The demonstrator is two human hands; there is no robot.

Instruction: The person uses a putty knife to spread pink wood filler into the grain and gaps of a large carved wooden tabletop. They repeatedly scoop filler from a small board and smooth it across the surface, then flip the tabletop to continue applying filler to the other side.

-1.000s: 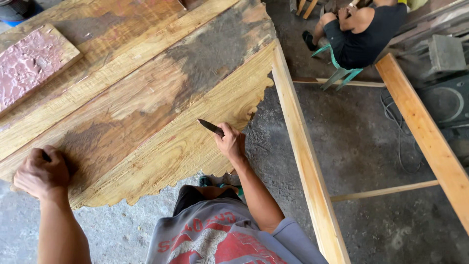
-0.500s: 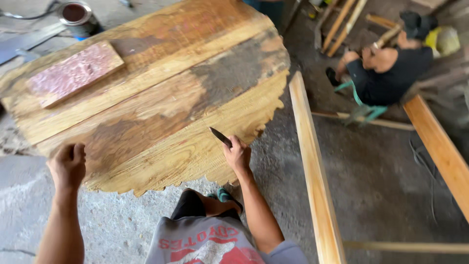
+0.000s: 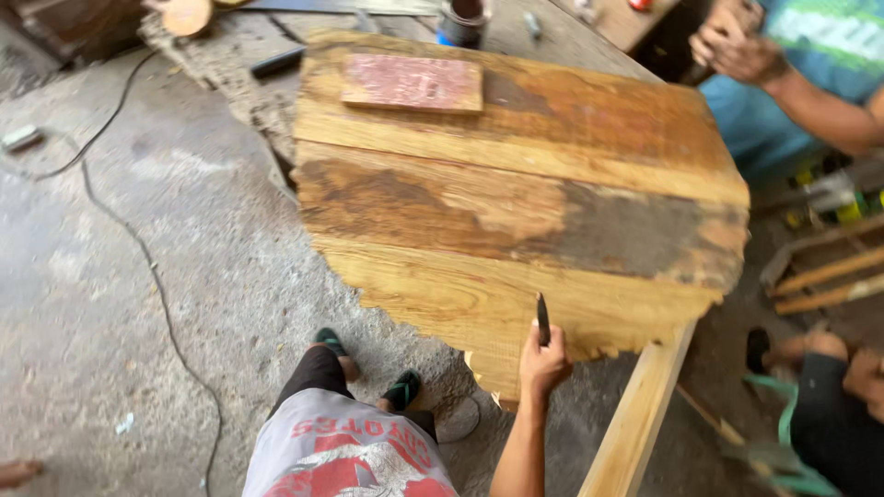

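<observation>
At the near edge of the slab:

- Right hand [image 3: 543,364] is closed in a grip on a dark pencil-like marker [image 3: 542,319], held upright with its tip on the wood; the hand rests against the ragged lower edge.
- Left hand: only a sliver shows at the bottom left corner of the view, well apart from the work (grip cannot be told).
- Wooden slab [image 3: 516,202] is a large panel of joined planks, roughly rounded, with a jagged, rough-cut near edge and a dark stained band across its middle. It stands over the concrete floor [image 3: 110,304].
- Reddish rectangular board [image 3: 413,83] lies flat on the far part of the slab, well apart from the right hand.
- Light timber beam [image 3: 640,414] runs out from under the slab's near right corner, just beside the right forearm.
- Small dark tin [image 3: 462,20] stands beyond the slab's far edge.
- Black cable [image 3: 152,276] trails across the floor at left.
- Another person's hands [image 3: 737,46] are at the upper right, clasped together, apart from the slab.
</observation>
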